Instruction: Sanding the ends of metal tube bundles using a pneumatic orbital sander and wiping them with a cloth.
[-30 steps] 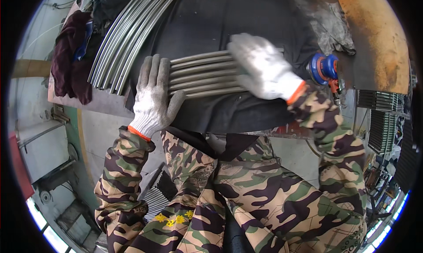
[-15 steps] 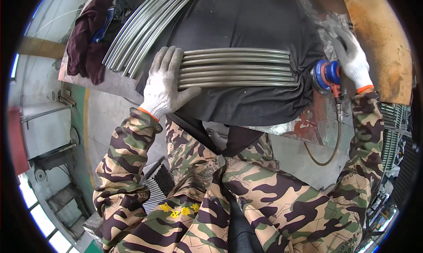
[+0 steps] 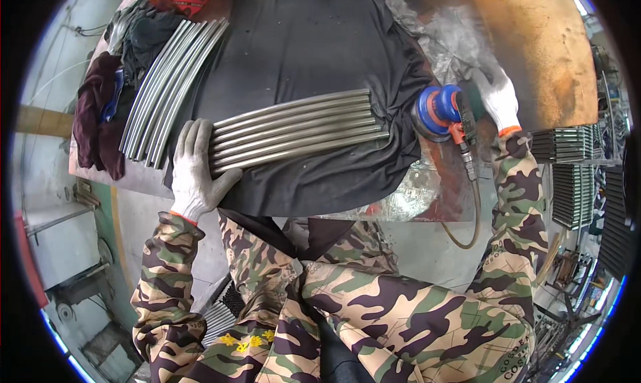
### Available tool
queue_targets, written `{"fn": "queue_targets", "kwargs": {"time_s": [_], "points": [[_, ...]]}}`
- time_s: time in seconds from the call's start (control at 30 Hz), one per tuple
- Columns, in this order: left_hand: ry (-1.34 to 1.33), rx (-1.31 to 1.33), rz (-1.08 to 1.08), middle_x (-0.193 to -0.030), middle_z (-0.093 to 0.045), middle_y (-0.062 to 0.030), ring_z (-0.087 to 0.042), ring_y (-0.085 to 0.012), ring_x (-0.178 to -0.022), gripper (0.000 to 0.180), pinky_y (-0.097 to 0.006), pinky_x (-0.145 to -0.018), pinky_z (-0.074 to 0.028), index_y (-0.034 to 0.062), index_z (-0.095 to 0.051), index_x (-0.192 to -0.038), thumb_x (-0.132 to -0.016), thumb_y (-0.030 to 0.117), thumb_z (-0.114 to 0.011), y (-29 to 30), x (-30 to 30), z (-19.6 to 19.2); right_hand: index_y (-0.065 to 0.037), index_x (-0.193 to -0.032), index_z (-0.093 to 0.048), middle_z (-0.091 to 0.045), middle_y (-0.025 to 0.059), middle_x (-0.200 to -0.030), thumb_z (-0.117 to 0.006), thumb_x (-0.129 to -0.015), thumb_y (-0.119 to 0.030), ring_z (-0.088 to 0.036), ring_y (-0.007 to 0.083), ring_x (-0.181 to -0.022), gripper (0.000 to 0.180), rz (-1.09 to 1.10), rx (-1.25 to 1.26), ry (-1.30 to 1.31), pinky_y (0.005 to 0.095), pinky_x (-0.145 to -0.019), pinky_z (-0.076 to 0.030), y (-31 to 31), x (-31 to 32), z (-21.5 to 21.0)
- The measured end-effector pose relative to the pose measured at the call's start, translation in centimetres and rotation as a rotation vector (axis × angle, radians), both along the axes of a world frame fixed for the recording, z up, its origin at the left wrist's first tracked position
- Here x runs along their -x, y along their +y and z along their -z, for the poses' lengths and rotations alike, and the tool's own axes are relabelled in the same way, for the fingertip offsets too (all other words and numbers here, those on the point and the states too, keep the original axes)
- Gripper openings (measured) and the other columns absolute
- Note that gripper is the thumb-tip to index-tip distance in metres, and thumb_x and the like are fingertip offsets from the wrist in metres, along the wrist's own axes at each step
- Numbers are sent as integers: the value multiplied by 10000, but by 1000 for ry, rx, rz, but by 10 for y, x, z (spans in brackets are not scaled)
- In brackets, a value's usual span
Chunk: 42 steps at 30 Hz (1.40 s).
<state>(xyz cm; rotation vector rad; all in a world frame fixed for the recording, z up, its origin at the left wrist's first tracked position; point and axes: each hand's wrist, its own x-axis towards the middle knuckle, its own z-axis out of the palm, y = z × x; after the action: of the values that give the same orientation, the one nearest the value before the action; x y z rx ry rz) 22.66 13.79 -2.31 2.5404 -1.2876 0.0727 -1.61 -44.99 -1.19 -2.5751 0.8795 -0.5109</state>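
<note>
Several curved metal tubes (image 3: 294,128) lie side by side on the black cloth. My left hand (image 3: 195,176), in a white work glove, rests flat against their left ends, thumb apart and fingers stretched out. To the right, a blue and orange air sander (image 3: 437,113) stands at the cloth's edge with its hose fitting toward me. Just beyond it, my gloved right hand (image 3: 497,97) is closed on a dark green pad (image 3: 473,101), which is partly hidden by the hand and the sander.
More curved tubes (image 3: 170,93) lie at the left beside dark rags (image 3: 97,116). Crumpled grey plastic (image 3: 454,39) sits at the far right next to a brown worn board (image 3: 541,43). The air hose (image 3: 477,216) hangs over the table's front edge. Stacked tubes (image 3: 573,176) stand further right.
My head view has turned, shifting the scene left and downward. My right hand has come closer to the sander, and the green pad now shows at it. My left hand stays at the tube ends.
</note>
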Motion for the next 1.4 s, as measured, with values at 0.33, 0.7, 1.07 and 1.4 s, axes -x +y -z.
{"fn": "queue_targets", "kwargs": {"time_s": [0.33, 0.7, 1.07, 1.4], "points": [[36, -11, -22, -1586, -475, -289, -398, -508, -1517, 1077, -574, -1260, -347, -28, -439, -1581, -732, 463, -884, -6, -5, 3, 3, -1114, -771, -764, 290, -1124, -660, -921, -222, -742, 475, -1051, 317, -47, 601, 723, 537, -917, -607, -95, -83, 30], [-7, -18, -92, -1559, -504, -241, -418, -497, -1492, 1036, -593, -1235, -373, 4, -497, -1539, -719, 490, -902, -5, 4, 1, 47, -1041, -762, -768, 250, -933, -585, -1114, -220, -725, 417, -805, 329, -334, 1177, -521, 464, -700, -593, 10, -94, -117], [4, 334, 52, -1355, -601, -281, -561, -508, -1259, 787, -567, -1127, -432, -71, -533, -1420, -828, 377, -795, -15, -4, -7, 1, -1235, -630, -630, 203, -1283, -633, -846, -172, -584, 380, -1236, 427, -1032, 259, 7, 516, -1080, -451, 351, -172, -3], [-68, 158, 25, -1514, -525, -318, -466, -538, -1437, 834, -607, -1258, -316, -81, -451, -1542, -924, 411, -719, -7, -2, -2, 5, -1333, -679, -645, 203, -1440, -675, -886, -118, -626, 367, -1333, 463, -955, 240, 134, 477, -1112, -515, 308, -150, -18]]}}
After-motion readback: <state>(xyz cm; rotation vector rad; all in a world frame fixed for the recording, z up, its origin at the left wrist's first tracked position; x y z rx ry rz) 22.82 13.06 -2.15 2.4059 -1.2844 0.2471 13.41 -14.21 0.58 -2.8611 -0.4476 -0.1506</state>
